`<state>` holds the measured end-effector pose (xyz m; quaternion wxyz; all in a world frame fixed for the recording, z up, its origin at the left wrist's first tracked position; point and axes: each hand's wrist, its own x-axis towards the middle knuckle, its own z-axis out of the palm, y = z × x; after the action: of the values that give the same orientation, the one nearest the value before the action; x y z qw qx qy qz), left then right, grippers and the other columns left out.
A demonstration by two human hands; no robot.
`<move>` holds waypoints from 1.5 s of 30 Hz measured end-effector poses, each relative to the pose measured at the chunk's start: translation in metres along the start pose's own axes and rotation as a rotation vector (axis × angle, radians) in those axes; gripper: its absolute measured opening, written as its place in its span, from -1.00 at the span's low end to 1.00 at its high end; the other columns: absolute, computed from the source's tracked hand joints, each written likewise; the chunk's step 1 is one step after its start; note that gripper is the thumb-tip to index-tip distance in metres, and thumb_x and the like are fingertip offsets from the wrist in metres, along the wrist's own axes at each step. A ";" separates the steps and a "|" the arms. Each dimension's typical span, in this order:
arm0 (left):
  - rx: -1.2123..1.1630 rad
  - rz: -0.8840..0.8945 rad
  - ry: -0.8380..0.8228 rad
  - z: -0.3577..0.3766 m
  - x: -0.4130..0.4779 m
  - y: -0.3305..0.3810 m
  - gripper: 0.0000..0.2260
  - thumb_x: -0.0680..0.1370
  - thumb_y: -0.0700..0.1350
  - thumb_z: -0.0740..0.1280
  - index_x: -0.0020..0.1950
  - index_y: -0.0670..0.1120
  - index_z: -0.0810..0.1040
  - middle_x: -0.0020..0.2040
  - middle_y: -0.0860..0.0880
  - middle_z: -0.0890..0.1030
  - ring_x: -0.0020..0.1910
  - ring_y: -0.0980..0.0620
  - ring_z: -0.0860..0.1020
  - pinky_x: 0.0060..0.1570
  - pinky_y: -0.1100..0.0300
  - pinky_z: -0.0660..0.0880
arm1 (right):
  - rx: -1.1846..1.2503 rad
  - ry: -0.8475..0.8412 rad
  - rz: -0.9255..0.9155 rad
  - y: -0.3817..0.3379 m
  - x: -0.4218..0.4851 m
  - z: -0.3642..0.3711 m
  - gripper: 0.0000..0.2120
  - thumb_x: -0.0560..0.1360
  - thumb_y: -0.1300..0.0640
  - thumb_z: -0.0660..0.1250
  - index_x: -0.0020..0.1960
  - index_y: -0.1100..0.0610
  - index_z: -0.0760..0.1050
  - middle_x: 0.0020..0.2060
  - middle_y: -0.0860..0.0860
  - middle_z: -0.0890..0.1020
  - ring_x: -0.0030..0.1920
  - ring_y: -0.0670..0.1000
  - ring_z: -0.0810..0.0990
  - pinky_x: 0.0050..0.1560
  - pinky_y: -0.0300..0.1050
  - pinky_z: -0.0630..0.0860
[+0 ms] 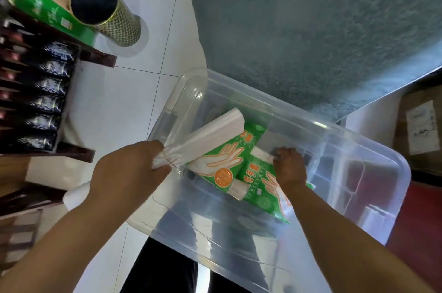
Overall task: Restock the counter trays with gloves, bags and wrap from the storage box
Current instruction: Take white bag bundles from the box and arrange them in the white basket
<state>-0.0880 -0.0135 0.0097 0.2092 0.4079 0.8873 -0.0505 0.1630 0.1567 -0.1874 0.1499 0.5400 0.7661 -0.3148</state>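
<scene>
While we are leaning over the clear storage box [373,199], which is sitting on the white tiled floor [134,91] against a grey-green textured surface [311,29], both of our bare arms are reaching down toward it. Our left hand [129,173] is gripping a bundle of white bags [205,139] at its gathered end, where a thin band is cinching it; the fingers are clamped around that end, just over the box's near-left rim, and the rest of the bundle is slanting up and to the right above the box's contents. Our right hand [290,168] is down inside the box, resting on a green glove packet [260,187] printed with a hand outline, its fingers curled over something white at the packet's upper edge; we cannot tell whether they are actually gripping it. A second green glove packet [227,156] is lying just to the left, partly under the bag bundle, with an orange round mark near its lower end. A small white roll [236,188] is lying between the two packets. Off to the left, a dark wooden rack [95,58] is holding rows of dark packets [47,84], and a gold-patterned cylindrical tin [117,22] with a dark end is lying beside a green carton [43,10].
</scene>
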 end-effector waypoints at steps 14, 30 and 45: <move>-0.008 0.017 0.006 -0.003 -0.002 -0.003 -0.86 0.38 0.03 0.36 -0.30 0.06 0.42 -0.45 0.06 0.48 -0.48 0.12 0.40 -0.49 0.33 0.15 | 0.108 -0.246 0.053 -0.008 -0.027 0.001 -0.62 0.37 0.15 0.42 0.17 0.04 0.53 0.12 0.10 0.61 0.10 0.11 0.56 0.06 -0.07 0.48; -0.181 0.242 0.023 -0.073 -0.021 -0.021 -0.88 0.42 0.07 0.35 -0.21 0.11 0.42 -0.38 0.08 0.51 -0.37 0.02 0.49 -0.40 0.21 0.34 | 0.086 0.195 0.216 -0.048 -0.174 -0.101 -0.95 0.44 0.09 0.29 -0.13 0.05 0.50 -0.16 0.12 0.66 -0.10 0.20 0.59 -0.27 -0.13 0.35; -0.492 0.707 0.046 -0.151 -0.099 0.065 -0.76 0.34 0.10 0.41 -0.34 -0.02 0.45 -0.46 0.02 0.52 -0.42 0.05 0.48 -0.45 0.17 0.34 | 0.645 0.918 0.492 -0.104 -0.415 -0.188 -0.79 0.38 0.15 0.34 -0.38 0.09 0.37 -0.51 -0.04 0.39 -0.45 -0.03 0.31 -0.43 -0.12 0.30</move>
<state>-0.0322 -0.0010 0.1924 0.2848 0.6259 0.6829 0.2467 0.2423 -0.0489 0.2245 -0.2984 0.7997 0.4713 -0.2221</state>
